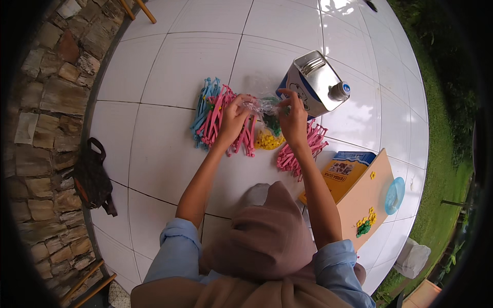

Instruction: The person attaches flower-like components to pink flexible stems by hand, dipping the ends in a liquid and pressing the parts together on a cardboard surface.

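My left hand and my right hand are raised over the tiled floor, fingers pinching a crumpled clear plastic bag stretched between them. Dark green bits show just below the plastic; whether they are inside it I cannot tell. Under that sits a clear bag of small yellow pieces. Pink strips with knobbed ends lie in a bundle beside my left hand, with light blue strips at their left. Another pink bundle rests by my right forearm.
A metal can with a capped spout stands beyond my right hand. At the right, a board carrying yellow and green pieces leans on a yellow-blue box, near a light blue dish. A dark bag lies by the stone wall.
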### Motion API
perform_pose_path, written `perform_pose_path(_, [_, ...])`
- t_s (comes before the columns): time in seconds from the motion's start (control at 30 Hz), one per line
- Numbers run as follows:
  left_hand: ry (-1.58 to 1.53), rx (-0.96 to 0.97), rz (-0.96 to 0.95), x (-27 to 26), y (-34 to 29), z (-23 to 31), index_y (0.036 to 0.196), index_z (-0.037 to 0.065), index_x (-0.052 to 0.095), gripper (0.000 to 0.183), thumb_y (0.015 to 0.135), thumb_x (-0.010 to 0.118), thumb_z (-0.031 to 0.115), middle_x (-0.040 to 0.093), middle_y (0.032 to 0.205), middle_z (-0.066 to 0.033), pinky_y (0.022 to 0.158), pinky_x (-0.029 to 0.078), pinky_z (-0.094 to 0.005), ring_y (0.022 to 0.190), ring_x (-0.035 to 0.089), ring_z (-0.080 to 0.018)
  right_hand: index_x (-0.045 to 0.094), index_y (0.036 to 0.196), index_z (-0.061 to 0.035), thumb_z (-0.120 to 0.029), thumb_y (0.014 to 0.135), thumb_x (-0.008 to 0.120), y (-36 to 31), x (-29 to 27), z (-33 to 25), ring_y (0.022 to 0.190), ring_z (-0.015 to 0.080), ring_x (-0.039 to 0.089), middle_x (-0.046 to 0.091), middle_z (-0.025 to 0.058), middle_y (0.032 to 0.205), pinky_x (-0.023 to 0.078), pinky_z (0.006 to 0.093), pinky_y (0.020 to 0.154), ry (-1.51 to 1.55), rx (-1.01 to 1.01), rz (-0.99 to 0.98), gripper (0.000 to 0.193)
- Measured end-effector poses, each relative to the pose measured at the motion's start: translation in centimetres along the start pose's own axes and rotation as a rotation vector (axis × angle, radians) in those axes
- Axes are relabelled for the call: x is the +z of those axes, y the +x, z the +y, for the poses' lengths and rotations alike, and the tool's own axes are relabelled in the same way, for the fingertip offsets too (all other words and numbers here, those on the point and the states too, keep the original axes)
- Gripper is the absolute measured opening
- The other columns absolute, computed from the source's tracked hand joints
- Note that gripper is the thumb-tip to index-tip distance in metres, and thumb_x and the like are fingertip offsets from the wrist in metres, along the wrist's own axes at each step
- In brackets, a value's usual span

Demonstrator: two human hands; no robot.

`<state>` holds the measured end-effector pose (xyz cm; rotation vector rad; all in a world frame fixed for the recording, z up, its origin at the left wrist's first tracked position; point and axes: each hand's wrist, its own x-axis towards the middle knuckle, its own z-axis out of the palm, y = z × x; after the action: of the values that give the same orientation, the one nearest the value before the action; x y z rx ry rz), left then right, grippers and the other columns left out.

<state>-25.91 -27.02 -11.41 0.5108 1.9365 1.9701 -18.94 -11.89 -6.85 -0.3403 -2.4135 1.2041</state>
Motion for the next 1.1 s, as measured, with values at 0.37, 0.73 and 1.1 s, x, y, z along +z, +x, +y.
perform_pose_path(0.37, [-0.014, -0.011, 0.066, 4.7, 1.5, -12.5, 0.107, 0.002, 0.050, 0.023, 0.085, 0.047, -0.001, 0.056, 0.103, -0.0100, 0.086, 0.040, -0.0295, 0.097, 0.054, -0.0196, 0.046, 0.115, -0.0039, 0.007, 0.072, 0.055, -3.5, 6.3, 9.8, 0.094, 0.0334, 0.051, 0.058, 0.0171, 0.095, 0.041, 0.0405, 0.082, -0.398, 0.087, -0.013, 0.045])
perform_pose_path(0.73, [0.155, 0.381, 0.016, 11.6, -2.6, 7.5, 0.119, 0.001, 0.043, 0.043, 0.078, 0.041, -0.009, 0.049, 0.117, -0.0146, 0.101, 0.031, -0.0362, 0.117, 0.043, -0.0263, 0.047, 0.118, -0.0059, 0.005, 0.080, 0.052, -9.7, -12.5, -3.1, 0.091, 0.0221, 0.058, 0.058, 0.0123, 0.105, 0.046, 0.0320, 0.081, 0.082, 0.164, 0.069, 0.040])
perform_pose_path(1.1, [0.650, 0.507, -1.243, 33.8, -12.8, 15.2, 0.094, 0.001, 0.060, 0.018, 0.077, 0.060, 0.009, 0.062, 0.094, -0.0124, 0.077, 0.048, -0.0331, 0.089, 0.061, -0.0230, 0.055, 0.098, -0.0028, -0.003, 0.072, 0.062, -27.0, -32.9, 3.7, 0.072, 0.0265, 0.064, 0.065, 0.0159, 0.077, 0.050, 0.0350, 0.066, -0.387, 0.596, 0.139, 0.027])
